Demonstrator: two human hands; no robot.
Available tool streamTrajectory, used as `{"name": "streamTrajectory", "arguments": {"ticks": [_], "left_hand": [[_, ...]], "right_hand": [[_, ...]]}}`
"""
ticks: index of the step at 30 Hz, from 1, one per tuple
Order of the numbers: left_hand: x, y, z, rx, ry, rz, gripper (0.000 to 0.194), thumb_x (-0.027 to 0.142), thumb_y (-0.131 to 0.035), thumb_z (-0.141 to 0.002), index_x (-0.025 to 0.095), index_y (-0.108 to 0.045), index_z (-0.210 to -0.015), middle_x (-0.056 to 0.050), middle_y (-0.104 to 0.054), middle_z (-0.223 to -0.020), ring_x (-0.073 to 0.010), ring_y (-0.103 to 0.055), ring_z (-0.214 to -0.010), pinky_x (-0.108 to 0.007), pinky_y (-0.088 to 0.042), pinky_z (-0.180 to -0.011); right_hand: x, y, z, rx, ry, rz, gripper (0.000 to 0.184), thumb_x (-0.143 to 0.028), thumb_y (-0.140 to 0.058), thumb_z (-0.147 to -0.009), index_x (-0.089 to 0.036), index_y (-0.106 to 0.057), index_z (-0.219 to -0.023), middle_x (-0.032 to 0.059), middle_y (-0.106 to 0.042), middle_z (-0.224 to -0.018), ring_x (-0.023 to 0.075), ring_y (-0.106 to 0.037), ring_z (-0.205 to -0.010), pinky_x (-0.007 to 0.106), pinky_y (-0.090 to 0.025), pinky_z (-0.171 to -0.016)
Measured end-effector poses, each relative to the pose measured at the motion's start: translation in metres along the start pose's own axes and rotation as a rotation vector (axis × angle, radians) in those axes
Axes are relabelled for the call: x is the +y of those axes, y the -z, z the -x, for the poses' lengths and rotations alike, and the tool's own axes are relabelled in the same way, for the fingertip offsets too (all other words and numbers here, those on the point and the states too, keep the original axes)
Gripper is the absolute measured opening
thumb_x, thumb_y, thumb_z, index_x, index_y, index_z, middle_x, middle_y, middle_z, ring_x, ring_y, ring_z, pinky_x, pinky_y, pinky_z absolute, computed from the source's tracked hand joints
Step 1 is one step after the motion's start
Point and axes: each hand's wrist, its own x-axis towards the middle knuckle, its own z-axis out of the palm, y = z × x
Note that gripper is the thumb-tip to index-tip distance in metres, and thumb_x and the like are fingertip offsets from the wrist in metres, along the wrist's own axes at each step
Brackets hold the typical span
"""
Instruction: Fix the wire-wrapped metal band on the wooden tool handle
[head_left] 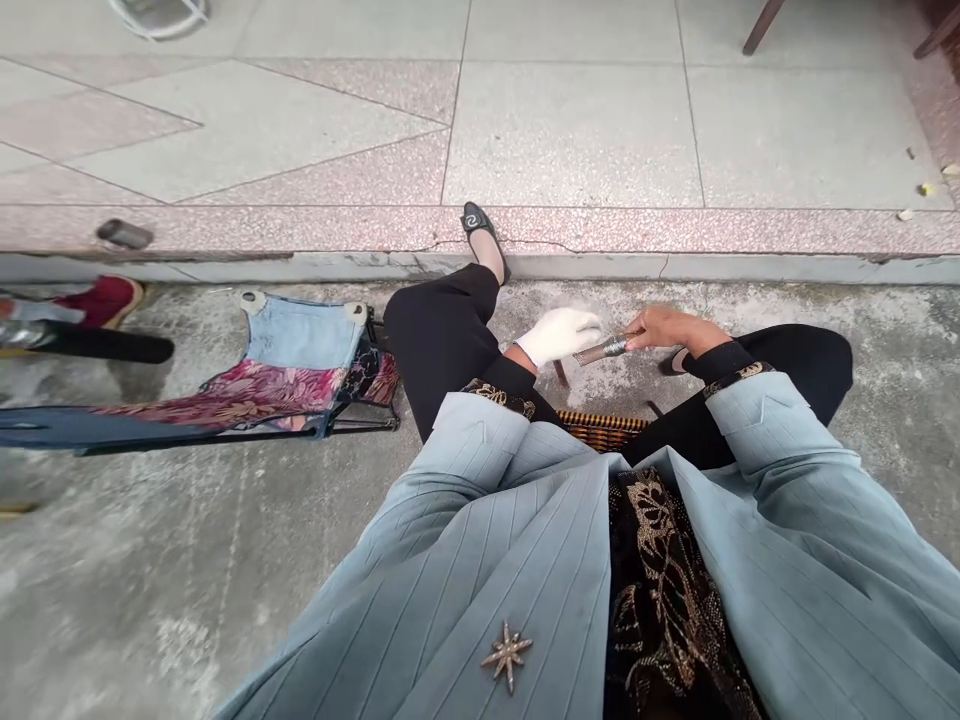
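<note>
Head view: a short metal tube (pixel 600 351) was held above the concrete ground (pixel 150 570), its one end pinched by the fingertips of the bare right hand (pixel 670 328) and its other end closed on by the white-gloved left hand (pixel 559 336). It looked stiff, light and possibly slippery, best gripped around its middle. Open concrete stretched ahead to the curb (pixel 675 268), with a woven basket (pixel 600 432) just below.

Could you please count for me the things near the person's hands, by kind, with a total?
Hands: 2 (left hand, right hand)
White gloves: 1 (on the left hand)
Silver tube: 1
Woven item: 1
Black shoes: 2
Total: 7
</note>
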Motion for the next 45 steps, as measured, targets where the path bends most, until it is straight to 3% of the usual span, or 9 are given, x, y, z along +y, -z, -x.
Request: {"name": "streamTrajectory", "arguments": {"ticks": [8,12,16,20,25,29,36,40,45], "left_hand": [[-0.024,-0.017,-0.008,0.108,0.080,0.725,0.024,0.033,-0.063,-0.083,0.014,-0.073,-0.091,0.000,-0.065,-0.072,-0.0115,-0.052,-0.062,-0.025,-0.041,-0.061],[-0.023,-0.035,-0.013,0.161,0.226,0.928,0.025,0.039,-0.059,-0.093,0.016,-0.064,-0.089,-0.002,-0.062,-0.070,-0.0108,-0.050,-0.060,-0.024,-0.041,-0.057],[-0.016,-0.041,-0.009,0.055,0.158,0.885,0.038,0.053,-0.053,-0.099,0.017,-0.063,-0.093,0.003,-0.050,-0.063,-0.0096,-0.043,-0.055,-0.023,-0.036,-0.052],[-0.013,-0.039,-0.007,-0.065,0.055,0.759,0.041,0.055,-0.053,-0.097,0.016,-0.064,-0.091,0.004,-0.048,-0.065,-0.0091,-0.037,-0.055,-0.024,-0.032,-0.055],[-0.018,-0.039,-0.009,-0.132,-0.002,0.488,0.040,0.048,-0.049,-0.097,0.015,-0.070,-0.091,0.001,-0.053,-0.068,-0.0135,-0.048,-0.064,-0.026,-0.039,-0.062],[-0.020,-0.037,-0.007,-0.096,0.036,0.357,0.038,0.045,-0.049,-0.095,0.015,-0.071,-0.090,-0.002,-0.063,-0.076,-0.0156,-0.053,-0.069,-0.028,-0.041,-0.067],[-0.017,-0.024,-0.003,-0.135,-0.080,0.169,0.036,0.039,-0.045,-0.096,0.017,-0.072,-0.085,-0.003,-0.070,-0.081,-0.0172,-0.060,-0.076,-0.029,-0.045,-0.077],[-0.016,-0.020,-0.003,-0.116,-0.089,0.197,0.032,0.036,-0.049,-0.094,0.016,-0.075,-0.091,-0.005,-0.075,-0.090,-0.0180,-0.064,-0.083,-0.029,-0.048,-0.083],[-0.011,-0.014,-0.003,-0.102,-0.078,0.313,0.022,0.029,-0.058,-0.092,0.016,-0.076,-0.092,-0.003,-0.076,-0.091,-0.0164,-0.067,-0.086,-0.026,-0.050,-0.082]], "right_hand": [[-0.009,0.003,0.009,-0.126,0.279,-0.410,0.043,-0.056,-0.080,-0.074,-0.016,-0.083,-0.091,-0.0012,-0.063,-0.064,0.0119,-0.052,-0.061,0.028,-0.039,-0.065],[-0.025,0.007,0.019,0.107,0.301,-0.698,0.043,-0.055,-0.087,-0.069,-0.016,-0.081,-0.088,0.0021,-0.070,-0.073,0.0130,-0.056,-0.063,0.028,-0.044,-0.064],[-0.026,0.007,0.013,0.464,0.213,-0.945,0.047,-0.061,-0.088,-0.070,-0.017,-0.074,-0.081,0.0030,-0.069,-0.074,0.0129,-0.054,-0.061,0.027,-0.045,-0.060],[-0.020,0.004,0.001,0.614,-0.044,-0.803,0.034,-0.050,-0.079,-0.086,-0.016,-0.074,-0.088,0.0022,-0.066,-0.073,0.0126,-0.053,-0.061,0.027,-0.043,-0.061],[-0.027,0.001,-0.002,0.472,-0.234,-0.049,0.028,-0.041,-0.070,-0.094,-0.015,-0.081,-0.099,0.0081,-0.072,-0.088,0.0189,-0.060,-0.077,0.031,-0.036,-0.066],[-0.031,0.001,-0.001,0.295,-0.242,0.160,0.028,-0.040,-0.069,-0.096,-0.017,-0.083,-0.105,0.0122,-0.076,-0.100,0.0232,-0.064,-0.087,0.032,-0.036,-0.066],[-0.017,0.003,0.004,0.007,-0.098,-0.057,0.016,-0.030,-0.078,-0.087,-0.019,-0.078,-0.075,0.0027,-0.068,-0.064,0.0158,-0.059,-0.060,0.031,-0.041,-0.065],[-0.013,0.005,0.008,-0.139,-0.070,-0.198,0.015,-0.027,-0.080,-0.084,-0.018,-0.077,-0.071,-0.0002,-0.066,-0.059,0.0128,-0.055,-0.054,0.030,-0.043,-0.063],[-0.016,0.008,0.020,-0.279,-0.023,-0.486,0.028,-0.037,-0.096,-0.060,-0.016,-0.080,-0.071,-0.0018,-0.066,-0.056,0.0095,-0.053,-0.048,0.025,-0.039,-0.053]]}}
